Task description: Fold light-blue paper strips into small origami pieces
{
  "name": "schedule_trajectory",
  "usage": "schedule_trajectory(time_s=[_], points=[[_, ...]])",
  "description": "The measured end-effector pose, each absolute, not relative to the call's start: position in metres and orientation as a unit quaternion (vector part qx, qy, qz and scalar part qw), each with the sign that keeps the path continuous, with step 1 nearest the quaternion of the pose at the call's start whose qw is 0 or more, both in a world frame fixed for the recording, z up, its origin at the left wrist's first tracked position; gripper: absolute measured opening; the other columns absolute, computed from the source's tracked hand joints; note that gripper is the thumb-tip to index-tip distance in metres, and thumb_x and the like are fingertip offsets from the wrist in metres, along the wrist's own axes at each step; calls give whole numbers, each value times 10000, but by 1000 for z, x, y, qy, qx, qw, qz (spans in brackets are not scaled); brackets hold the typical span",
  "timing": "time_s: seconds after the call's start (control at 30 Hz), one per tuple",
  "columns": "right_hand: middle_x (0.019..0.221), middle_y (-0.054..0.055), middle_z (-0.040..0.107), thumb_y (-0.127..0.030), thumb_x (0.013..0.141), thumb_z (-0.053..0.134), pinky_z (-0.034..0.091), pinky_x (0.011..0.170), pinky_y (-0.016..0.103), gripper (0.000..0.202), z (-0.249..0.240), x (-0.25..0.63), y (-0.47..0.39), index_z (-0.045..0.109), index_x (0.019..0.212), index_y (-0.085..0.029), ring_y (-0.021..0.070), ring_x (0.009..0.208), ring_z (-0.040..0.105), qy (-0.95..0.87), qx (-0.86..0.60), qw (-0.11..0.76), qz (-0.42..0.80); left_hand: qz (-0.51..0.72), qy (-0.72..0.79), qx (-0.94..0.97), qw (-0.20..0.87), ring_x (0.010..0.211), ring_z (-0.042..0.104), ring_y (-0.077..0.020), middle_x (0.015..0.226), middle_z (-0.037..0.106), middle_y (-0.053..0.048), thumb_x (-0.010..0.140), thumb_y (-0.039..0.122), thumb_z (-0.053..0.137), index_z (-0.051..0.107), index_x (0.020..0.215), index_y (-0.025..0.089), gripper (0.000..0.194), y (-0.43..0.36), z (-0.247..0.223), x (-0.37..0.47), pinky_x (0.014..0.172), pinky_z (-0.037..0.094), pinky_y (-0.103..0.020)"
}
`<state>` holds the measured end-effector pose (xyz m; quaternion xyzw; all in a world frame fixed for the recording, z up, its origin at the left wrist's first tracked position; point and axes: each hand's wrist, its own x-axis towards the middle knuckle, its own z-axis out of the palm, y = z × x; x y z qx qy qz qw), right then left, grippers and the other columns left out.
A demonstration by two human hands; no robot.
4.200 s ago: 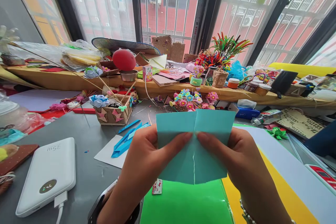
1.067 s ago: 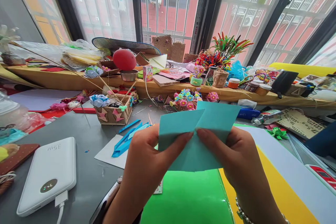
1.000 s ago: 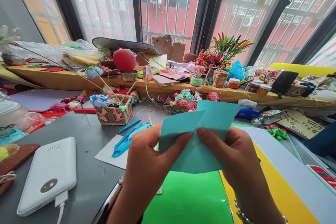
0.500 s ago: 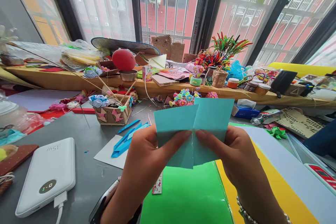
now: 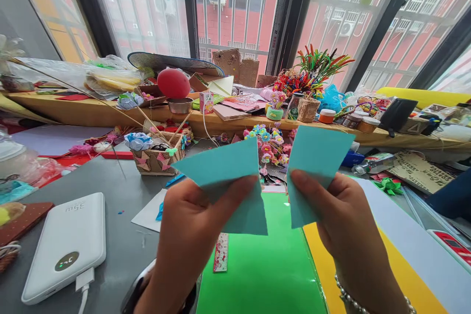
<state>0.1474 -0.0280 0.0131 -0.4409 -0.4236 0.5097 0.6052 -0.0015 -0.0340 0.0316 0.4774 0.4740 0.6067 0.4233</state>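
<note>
My left hand (image 5: 206, 211) is closed on a piece of turquoise paper (image 5: 224, 162), thumb on its face near the torn inner edge. A second turquoise piece (image 5: 320, 147) is pinched between the thumb and fingers of my right hand (image 5: 338, 201). The two pieces are apart, a gap between their facing edges. Both are held up over a shiny green folder (image 5: 265, 265). A small patterned ruler (image 5: 221, 253) lies on the folder below my left hand. Folded blue paper strips on a white sheet (image 5: 147, 213) are partly hidden behind my left hand.
A white power bank (image 5: 66, 240) with a plugged-in cable lies at the left. Yellow paper (image 5: 327, 250) and a pale sheet spread out at the right. Behind stand a cardboard box (image 5: 158, 163), beaded flowers (image 5: 272, 142) and a cluttered ledge (image 5: 235, 120).
The turquoise paper, joined at the lower middle before, is now torn into two separate pieces. My hands have moved apart, left hand to the left and right hand to the right.
</note>
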Motion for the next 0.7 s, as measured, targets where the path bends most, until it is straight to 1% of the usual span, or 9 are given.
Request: schedule_trajectory(time_s=[0.1, 0.2, 0.27, 0.33, 0.4, 0.43, 0.53, 0.63, 0.7], points=[[600, 7, 678, -326, 612, 714, 496, 447, 273, 168, 11, 148, -23, 693, 719, -198, 159, 487, 592, -429, -433, 610, 506, 533, 461, 523, 480, 538, 599, -137, 603, 673, 32, 594, 315, 690, 663, 643, 179, 147, -23, 30, -10, 479, 474, -203], [726, 30, 703, -348, 646, 683, 514, 493, 272, 233, 12, 146, -18, 689, 818, -190, 180, 594, 628, -428, -418, 627, 499, 428, 461, 587, 510, 556, 597, -157, 630, 659, -8, 701, 409, 564, 645, 745, 149, 276, -6, 21, -16, 483, 465, -233], [775, 38, 707, -362, 666, 665, 521, 527, 267, 257, 11, 145, -16, 688, 848, -183, 188, 658, 636, -429, -411, 635, 494, 353, 480, 661, 457, 540, 579, -156, 616, 644, -19, 743, 406, 492, 633, 709, 137, 306, 5, 11, -16, 448, 415, -220], [780, 33, 709, -360, 676, 658, 519, 546, 259, 250, 10, 146, -14, 692, 849, -183, 185, 676, 637, -431, -407, 633, 498, 258, 506, 745, 350, 495, 540, -144, 548, 614, -12, 753, 353, 458, 612, 604, 142, 301, 15, -3, -13, 418, 347, -210], [769, 23, 710, -347, 679, 661, 515, 550, 251, 227, 9, 147, -12, 698, 837, -188, 173, 659, 635, -428, -402, 630, 508, 168, 514, 801, 258, 524, 542, -148, 568, 627, -24, 740, 298, 451, 609, 568, 150, 277, 24, -18, -8, 435, 316, -212], [764, 19, 710, -341, 679, 663, 513, 555, 248, 217, 9, 147, -11, 700, 829, -190, 167, 652, 634, -425, -399, 633, 510, 137, 517, 811, 236, 553, 555, -152, 608, 647, -31, 742, 288, 441, 618, 591, 154, 268, 27, -25, -6, 456, 323, -212], [737, 20, 707, -328, 665, 677, 512, 561, 244, 198, 9, 146, -9, 707, 796, -182, 156, 641, 625, -414, -392, 643, 512, 125, 539, 806, 209, 604, 572, -190, 647, 661, -83, 705, 288, 485, 624, 582, 137, 240, 34, -43, -4, 488, 323, -239], [688, 25, 698, -338, 654, 679, 505, 526, 247, 218, 9, 145, -7, 706, 787, -167, 148, 589, 610, -411, -397, 637, 517, 120, 563, 793, 200, 544, 567, -197, 562, 644, -85, 666, 286, 535, 609, 514, 138, 225, 37, -47, -6, 475, 318, -253], [648, 22, 683, -353, 662, 667, 490, 492, 243, 236, 8, 145, -6, 704, 789, -157, 136, 545, 590, -426, -411, 618, 517, 136, 576, 782, 194, 584, 583, -214, 625, 666, -100, 673, 272, 536, 636, 593, 132, 190, 37, -41, -8, 502, 347, -267]])
